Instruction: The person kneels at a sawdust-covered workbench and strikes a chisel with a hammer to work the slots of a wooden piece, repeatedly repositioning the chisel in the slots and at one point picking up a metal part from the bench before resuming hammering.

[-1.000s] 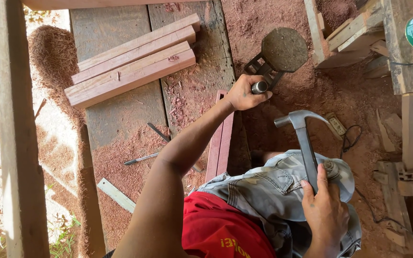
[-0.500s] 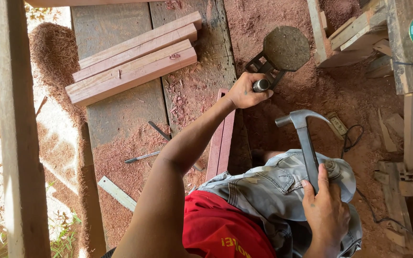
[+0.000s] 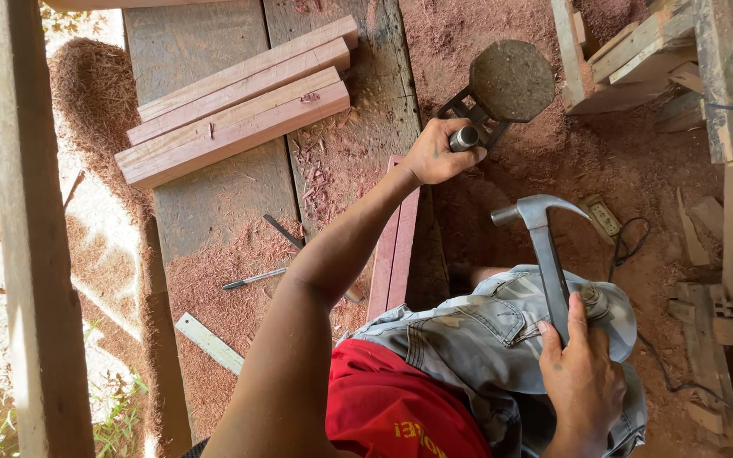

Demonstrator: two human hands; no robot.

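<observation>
My left hand (image 3: 436,154) is closed around a chisel (image 3: 465,138) whose metal-capped handle end sticks out of the fist, held upright over the far end of a reddish wooden piece (image 3: 394,246). My right hand (image 3: 581,373) grips the handle of a steel claw hammer (image 3: 539,244). The hammer head is raised below and to the right of the chisel, apart from it. I sit with my knee (image 3: 502,331) in grey shorts beside the workpiece.
Several reddish wooden bars (image 3: 235,106) lie stacked on the plank bench (image 3: 205,195). A pen (image 3: 252,278), a metal ruler (image 3: 208,343) and shavings lie on it. A small round-topped stool (image 3: 509,80) stands beyond the chisel. Scrap wood (image 3: 638,59) and a cable (image 3: 638,246) lie to the right.
Both hands hold nearly still. The view shifted a little; the hammer head stays raised beside the chisel.
</observation>
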